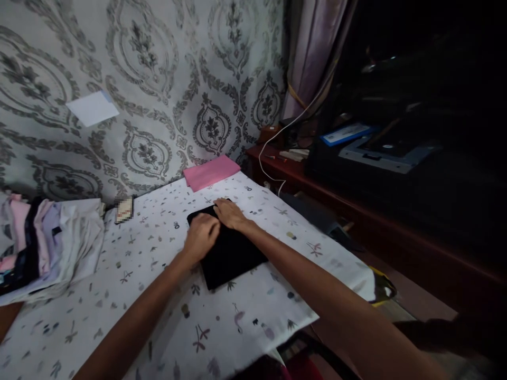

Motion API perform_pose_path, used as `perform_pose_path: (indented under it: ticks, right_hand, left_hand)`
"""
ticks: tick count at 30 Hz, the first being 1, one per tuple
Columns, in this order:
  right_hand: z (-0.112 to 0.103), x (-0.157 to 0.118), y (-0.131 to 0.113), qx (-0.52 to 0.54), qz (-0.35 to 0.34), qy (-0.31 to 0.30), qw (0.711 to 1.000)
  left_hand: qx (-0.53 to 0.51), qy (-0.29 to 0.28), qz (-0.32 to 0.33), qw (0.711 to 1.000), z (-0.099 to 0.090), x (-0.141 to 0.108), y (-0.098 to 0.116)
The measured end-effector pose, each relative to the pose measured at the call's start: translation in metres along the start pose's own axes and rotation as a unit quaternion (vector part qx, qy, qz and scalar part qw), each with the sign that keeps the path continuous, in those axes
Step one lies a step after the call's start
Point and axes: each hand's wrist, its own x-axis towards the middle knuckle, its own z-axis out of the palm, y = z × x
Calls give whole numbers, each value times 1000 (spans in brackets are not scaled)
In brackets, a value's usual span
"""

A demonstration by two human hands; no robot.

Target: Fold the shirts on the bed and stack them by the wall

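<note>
A black folded cloth (232, 256), roughly rectangular, lies on a white patterned sheet (222, 322). Over its upper left part, my left hand (202, 235) is closed, with the fingers curled down against the fabric; the fingertips are hidden. My right hand (229, 214) lies flat near the cloth's far edge, fingers stretched forward and pressed on it. A pink folded cloth (212, 173) rests beyond both hands, close to the wall.
A pile of folded clothes (51, 243) sits at the left, with a small blurred rectangular object (124, 210) beside it. Patterned wallpaper (154, 95) rises behind. On the right stands a dark red cabinet (356, 253) with a white cable (273, 137) hanging by it.
</note>
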Motion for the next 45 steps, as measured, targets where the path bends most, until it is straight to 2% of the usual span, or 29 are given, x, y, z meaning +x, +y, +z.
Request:
perform_pose_path:
  ticks: [2, 3, 5, 8, 13, 15, 19, 22, 24, 26, 29, 30, 32, 33, 35, 37, 39, 42, 45]
  right_hand:
    - [9, -2, 7, -12, -8, 2, 1000]
    - [12, -4, 10, -18, -13, 3, 1000]
    - [15, -8, 14, -27, -23, 3, 999]
    - [16, -9, 16, -32, -30, -5, 999]
    - [19, -6, 17, -42, -39, -7, 998]
    - [21, -6, 19, -44, -43, -1, 998]
    - [23, -7, 20, -45, -50, -3, 998]
    - [25, -6, 21, -40, -52, -9, 998]
    - [26, -6, 21, -35, -51, -7, 998]
    - [28, -5, 22, -31, -53, -5, 998]
    - [30, -4, 23, -27, -54, -11, 998]
    - [29, -4, 22, -27, -52, -14, 998]
    - [28, -4, 21, -30, -48, -21, 998]
    - [27, -5, 20, -32, -46, -24, 998]
    - [27, -5, 19, -37, -46, -26, 998]
    - [29, -5, 20, -39, -51, -20, 998]
    - [31, -4, 22, -40, -58, -9, 997]
    - [32, -4, 23, -40, -65, -2, 997]
    - [30, -4, 21, -39, -59, -13, 997]
  left_hand:
    - [-13, 78, -97, 992, -10, 8, -30]
    - [-46, 93, -141, 984, -13, 12, -45]
    - [-150, 78, -203, 965, -14, 21, -71]
    - [-252, 33, -223, 941, -7, 30, -92]
    - [-307, -26, -227, 924, 3, 33, -93]
    - [-288, -36, -218, 932, 2, 31, -92]
    - [-116, -34, -190, 974, -3, 25, -97]
    - [-47, -45, -188, 980, -6, 19, -102]
    - [-36, -29, -181, 982, -11, 12, -101]
    - [-24, 18, -152, 988, -19, -1, -89]
    - [2, 69, -61, 996, -38, -34, -48]
    - [9, 57, -24, 998, -44, -47, -30]
    - [37, 13, 93, 995, -51, -75, 7]
    - [67, -10, 153, 986, -52, -88, 23]
    - [127, -38, 232, 964, -51, -110, 45]
    - [178, -43, 249, 951, -47, -123, 55]
    - [212, -53, 223, 950, -43, -128, 58]
    - [241, -94, 184, 948, -41, -128, 64]
    - [277, -122, 205, 931, -39, -126, 76]
